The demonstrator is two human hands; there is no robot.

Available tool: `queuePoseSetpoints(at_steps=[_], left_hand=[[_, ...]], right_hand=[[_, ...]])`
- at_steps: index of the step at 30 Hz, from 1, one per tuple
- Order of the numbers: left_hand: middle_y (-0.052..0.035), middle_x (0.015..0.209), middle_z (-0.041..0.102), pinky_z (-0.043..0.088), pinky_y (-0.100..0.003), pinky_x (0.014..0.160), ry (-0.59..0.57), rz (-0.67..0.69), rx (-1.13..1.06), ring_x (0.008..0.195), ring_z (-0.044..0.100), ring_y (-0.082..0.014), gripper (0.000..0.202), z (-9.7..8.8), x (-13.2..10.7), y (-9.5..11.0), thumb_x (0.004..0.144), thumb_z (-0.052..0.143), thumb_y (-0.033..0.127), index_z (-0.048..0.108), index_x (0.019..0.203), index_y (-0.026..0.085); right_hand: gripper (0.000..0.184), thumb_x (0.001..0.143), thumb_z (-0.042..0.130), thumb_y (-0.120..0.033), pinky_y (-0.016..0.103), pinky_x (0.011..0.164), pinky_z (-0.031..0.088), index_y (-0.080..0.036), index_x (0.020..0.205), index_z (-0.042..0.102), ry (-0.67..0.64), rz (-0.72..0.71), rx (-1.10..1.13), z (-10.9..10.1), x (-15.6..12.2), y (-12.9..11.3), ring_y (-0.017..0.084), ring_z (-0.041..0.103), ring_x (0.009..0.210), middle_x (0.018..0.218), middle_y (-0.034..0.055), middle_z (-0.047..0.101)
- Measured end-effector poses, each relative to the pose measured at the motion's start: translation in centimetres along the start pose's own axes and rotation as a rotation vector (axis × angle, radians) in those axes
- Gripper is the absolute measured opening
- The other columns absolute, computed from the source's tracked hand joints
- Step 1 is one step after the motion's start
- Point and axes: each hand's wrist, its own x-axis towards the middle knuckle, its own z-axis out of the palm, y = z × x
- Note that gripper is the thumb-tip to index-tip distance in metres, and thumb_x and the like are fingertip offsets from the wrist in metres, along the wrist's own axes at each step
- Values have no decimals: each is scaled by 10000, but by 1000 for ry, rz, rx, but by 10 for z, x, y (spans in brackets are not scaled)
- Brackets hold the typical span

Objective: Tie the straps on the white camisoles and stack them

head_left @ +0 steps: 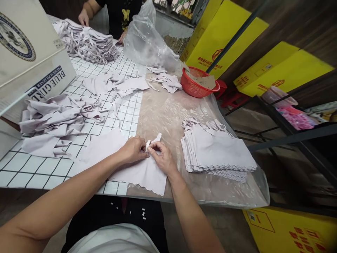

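Observation:
A pale lilac fabric piece (150, 175) with a wavy lower edge lies flat on the table in front of me. At its upper edge, my left hand (135, 149) pinches a short white strip (147, 144) that stands up as a small loop. My right hand (162, 156) has thumb and forefinger closed on the same strip from the right. A narrow strap end of the fabric sticks up just behind my right fingers. To the right is a neat stack of matching pieces (218, 147), and a crumpled pile of the fabric (55, 119) lies to the left.
A white carton (31, 52) stands at the left. Further back are loose fabric pieces (116, 84), a bigger fabric heap (86, 40), a red basket (198, 82) holding cardboard, and a clear plastic bag (147, 38). Another person's hand (83, 17) is across the table. Yellow boxes (221, 31) stand right.

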Motion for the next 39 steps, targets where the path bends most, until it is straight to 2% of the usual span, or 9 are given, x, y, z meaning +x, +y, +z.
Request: queuePoseSetpoints(at_steps=[6, 11, 18, 23, 28, 31, 34, 37, 39], left_hand=[[5, 615, 564, 371, -293, 658, 48, 0, -31, 720, 518, -177, 210, 4, -2, 4, 723, 667, 250, 518, 587, 193], [4, 662, 615, 396, -311, 690, 39, 13, -2, 755, 550, -188, 201, 3, -4, 6, 722, 699, 273, 557, 609, 188], [-56, 840, 697, 420, -409, 825, 128, -89, 82, 899, 602, -260, 132, 25, 7, 24, 764, 706, 287, 655, 725, 173], [-150, 1129, 640, 452, -461, 894, 282, -184, 118, 1061, 577, -316, 303, 36, 15, 41, 823, 645, 296, 644, 1078, 133], [-165, 1376, 518, 400, -510, 1073, 280, 178, 249, 1283, 460, -327, 387, 11, -18, 4, 903, 564, 305, 547, 1261, 160], [-174, 1436, 484, 364, -546, 1118, 229, 238, 315, 1367, 396, -347, 431, -6, -38, -25, 941, 512, 384, 507, 1310, 162], [-177, 1438, 496, 361, -544, 1128, 208, 233, 323, 1380, 399, -340, 466, -13, -43, -40, 967, 456, 415, 475, 1353, 156], [-170, 1394, 536, 367, -536, 1123, 227, 241, 298, 1340, 449, -325, 440, -14, -40, -43, 975, 436, 413, 504, 1328, 159], [-166, 1345, 569, 391, -524, 1102, 235, 247, 276, 1289, 493, -317, 412, -12, -38, -43, 973, 439, 417, 546, 1276, 159]], right_hand=[[234, 744, 637, -331, 333, 825, 484, -233, 856, 456, 80, 123, 347, 10, 4, -10, 176, 616, 851, 909, 25, 644], [237, 787, 593, -290, 294, 775, 482, -247, 870, 375, 102, 90, 468, -6, 37, -33, 158, 617, 873, 1093, 66, 704], [193, 857, 500, -212, 262, 698, 478, -235, 1026, 410, 172, 257, 109, -25, 96, -10, 127, 609, 721, 907, 15, 716], [223, 854, 559, -174, 333, 813, 475, -195, 1066, 492, 219, 342, -299, -44, 105, 6, 202, 658, 899, 879, 51, 686], [200, 914, 554, -241, 382, 861, 436, -171, 1101, 538, 325, 228, -648, -57, 89, 2, 282, 638, 1003, 1039, 173, 667], [138, 949, 502, -294, 340, 822, 449, -195, 976, 594, 296, 57, -745, -37, 85, -9, 246, 638, 958, 1037, 140, 669], [226, 950, 500, -348, 317, 829, 453, -203, 813, 606, 157, -43, -656, 1, 97, -30, 213, 625, 917, 950, 95, 670], [224, 857, 640, -408, 317, 814, 464, -195, 795, 614, -43, 5, -570, 47, 119, -51, 214, 614, 908, 952, 96, 662], [182, 784, 718, -329, 319, 775, 469, -186, 772, 606, -146, 99, -519, 73, 132, -58, 222, 607, 893, 957, 110, 662]])
